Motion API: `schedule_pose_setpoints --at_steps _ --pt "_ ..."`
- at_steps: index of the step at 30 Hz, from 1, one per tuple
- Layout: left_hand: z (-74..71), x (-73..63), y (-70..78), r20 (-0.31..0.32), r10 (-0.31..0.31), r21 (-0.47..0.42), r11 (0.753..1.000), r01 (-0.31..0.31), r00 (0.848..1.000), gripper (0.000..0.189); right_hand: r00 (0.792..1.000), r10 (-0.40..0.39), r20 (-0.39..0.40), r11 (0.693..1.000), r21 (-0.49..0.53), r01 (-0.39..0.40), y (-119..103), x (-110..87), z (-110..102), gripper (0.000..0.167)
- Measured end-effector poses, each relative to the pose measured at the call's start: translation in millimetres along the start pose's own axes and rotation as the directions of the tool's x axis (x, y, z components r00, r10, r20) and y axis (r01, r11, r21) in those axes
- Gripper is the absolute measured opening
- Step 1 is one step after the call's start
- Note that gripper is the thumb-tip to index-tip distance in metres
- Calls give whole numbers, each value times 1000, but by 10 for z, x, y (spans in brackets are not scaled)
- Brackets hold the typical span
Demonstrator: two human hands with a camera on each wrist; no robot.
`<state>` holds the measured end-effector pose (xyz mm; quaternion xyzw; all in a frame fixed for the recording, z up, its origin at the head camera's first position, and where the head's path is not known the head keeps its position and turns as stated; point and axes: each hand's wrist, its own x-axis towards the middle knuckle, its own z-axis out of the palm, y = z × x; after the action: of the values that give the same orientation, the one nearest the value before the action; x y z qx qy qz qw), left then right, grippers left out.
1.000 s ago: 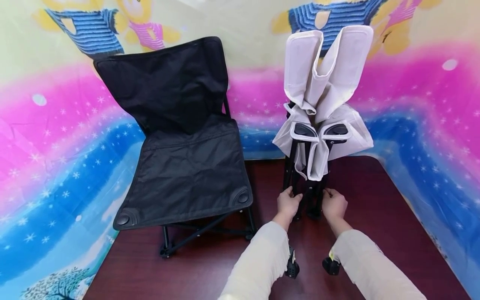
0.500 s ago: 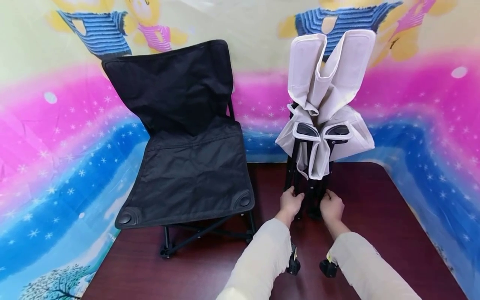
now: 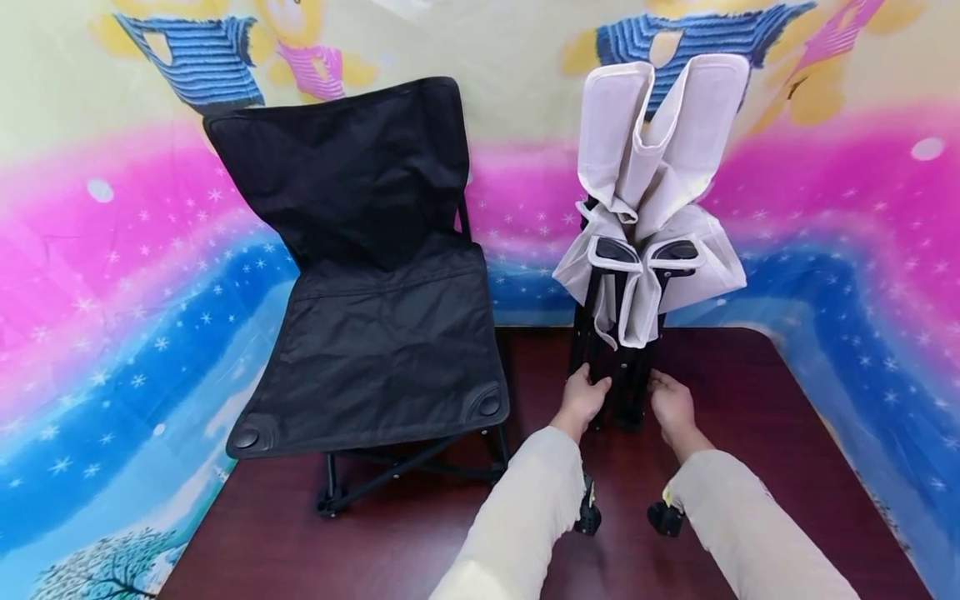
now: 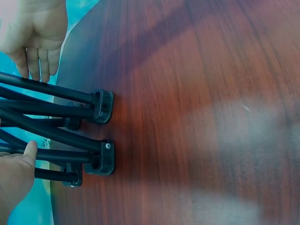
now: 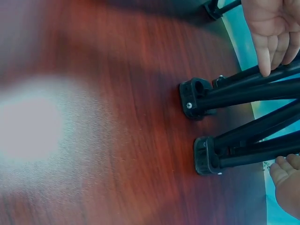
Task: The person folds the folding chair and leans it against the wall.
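Observation:
A white folding chair (image 3: 660, 142), with black legs (image 3: 626, 367), stands folded and upright on the table. Its fabric hangs in folds, and black pads (image 3: 677, 250) cap the front corners. My left hand (image 3: 583, 400) is at the left legs, its thumb and fingers fairly straight and touching a tube (image 4: 56, 155). To the right of the legs is my right hand (image 3: 672, 407). Its fingers (image 5: 281, 168) extend to the outer tube and touch it lightly or nearly so. The black feet (image 5: 193, 98) of the legs sit close together on the wood.
An unfolded black folding chair (image 3: 375, 342) stands to the left on the dark red wooden table (image 3: 600, 575). A printed cloth backdrop (image 3: 517, 192) surrounds the table at the back and sides.
My right hand has eased slightly outward from the legs, and its fingers look straighter. My left hand stays by the left legs. The head view has shifted a little.

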<state>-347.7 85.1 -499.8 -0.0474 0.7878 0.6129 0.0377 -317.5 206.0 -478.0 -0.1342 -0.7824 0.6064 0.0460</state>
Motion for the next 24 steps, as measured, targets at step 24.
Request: schedule_pose_setpoints --at_steps 24 --pt "-152 -66 337 87 -102 155 984 87 991 53 970 75 231 990 -131 -46 -54 175 -76 44"
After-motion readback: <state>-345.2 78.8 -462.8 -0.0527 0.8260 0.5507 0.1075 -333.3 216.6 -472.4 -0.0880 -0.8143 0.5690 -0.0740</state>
